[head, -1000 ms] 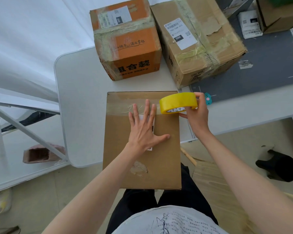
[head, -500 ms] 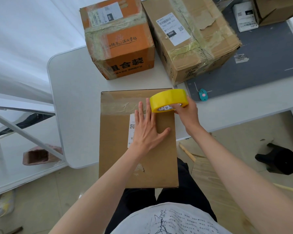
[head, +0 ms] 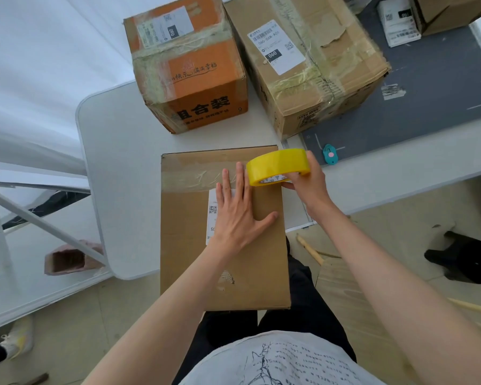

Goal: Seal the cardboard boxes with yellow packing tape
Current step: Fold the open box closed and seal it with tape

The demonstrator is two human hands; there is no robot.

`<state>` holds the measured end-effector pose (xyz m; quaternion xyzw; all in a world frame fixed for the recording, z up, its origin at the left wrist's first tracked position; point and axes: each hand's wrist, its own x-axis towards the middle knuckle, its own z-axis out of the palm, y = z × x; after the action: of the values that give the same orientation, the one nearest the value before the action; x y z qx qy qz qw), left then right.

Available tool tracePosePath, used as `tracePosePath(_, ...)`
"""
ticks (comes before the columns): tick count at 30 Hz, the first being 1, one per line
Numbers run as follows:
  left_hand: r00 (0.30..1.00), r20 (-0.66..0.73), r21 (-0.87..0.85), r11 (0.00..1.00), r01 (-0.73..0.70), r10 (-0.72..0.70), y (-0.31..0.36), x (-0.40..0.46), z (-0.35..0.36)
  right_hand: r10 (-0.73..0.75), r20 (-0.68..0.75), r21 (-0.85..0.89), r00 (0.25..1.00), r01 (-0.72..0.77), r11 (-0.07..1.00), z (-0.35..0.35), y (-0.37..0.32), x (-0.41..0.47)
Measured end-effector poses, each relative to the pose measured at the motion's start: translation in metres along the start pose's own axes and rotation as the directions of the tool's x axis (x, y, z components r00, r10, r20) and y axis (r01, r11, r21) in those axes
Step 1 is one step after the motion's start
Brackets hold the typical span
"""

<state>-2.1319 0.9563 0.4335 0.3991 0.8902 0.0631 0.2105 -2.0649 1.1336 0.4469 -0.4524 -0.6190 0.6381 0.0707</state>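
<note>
Left hand (head: 240, 215) lies flat, fingers straight and spread, palm pressing the top of the plain cardboard box (head: 222, 262). The box sits partly on the white table (head: 122, 151), its near end overhanging toward the person's lap. Right hand (head: 307, 187) has its grip curled round the roll of yellow packing tape (head: 278, 165), fingers on the far rim, thumb under the near edge; the roll hangs just above the box's far right corner, beside the left fingertips. No free tape end is visible, so I cannot tell if a strip has been started.

Judged step: find the tape end and anchor it. To do it well: keep the left palm weighting the box so the overhang does not tip; press the first stretch down firmly, then draw the roll low and taut, smoothing behind it to avoid wrinkles.

Materials: box is matte brown corrugated board, rectangular, with a scuffed torn patch near the front and a wrinkled band of older clear tape (head: 200, 176) across the far end. White label (head: 213, 215) is partly under the left hand. Roll is glossy, smooth, ring-shaped.

Behind: 1 orange printed box (head: 189, 76) and 1 larger brown box (head: 311, 65), both already taped
</note>
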Motion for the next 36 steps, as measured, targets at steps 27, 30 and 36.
tracePosePath(27,0.990,-0.012,-0.014,0.990,0.142,-0.142,0.044,-0.002,0.003,-0.106,0.072,0.097,0.992,0.098,0.990,-0.010,0.008,0.007)
tracePosePath(30,0.988,-0.001,0.106,0.983,0.151,-0.152,0.045,-0.002,0.004,-0.109,0.082,0.059,0.991,0.104,0.993,-0.014,0.009,0.011)
tracePosePath(36,0.985,0.007,0.093,0.981,0.172,-0.173,0.045,-0.004,0.006,-0.172,0.018,-0.085,0.985,0.173,0.981,-0.028,0.012,0.019)
